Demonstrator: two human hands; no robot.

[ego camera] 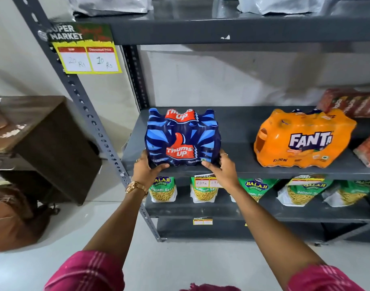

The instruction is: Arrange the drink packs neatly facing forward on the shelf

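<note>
Both hands gripping Thums Up pack (182,139) at lower corners: left hand (147,170) clasping left corner, right hand (220,170) clasping right. Pack sitting upright on grey shelf (238,131), logo facing forward. Fanta pack (303,138) lying well right of right hand, tilted.

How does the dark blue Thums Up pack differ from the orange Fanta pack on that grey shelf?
The dark blue shrink-wrapped Thums Up pack is held at its lower corners by the left hand and right hand; the orange shrink-wrapped Fanta pack is untouched. The Thums Up pack sits square at the grey metal shelf's left end; the Fanta pack sits further right, skewed. The Fanta pack looks wider. Both show their logos frontward on the same shelf.
</note>
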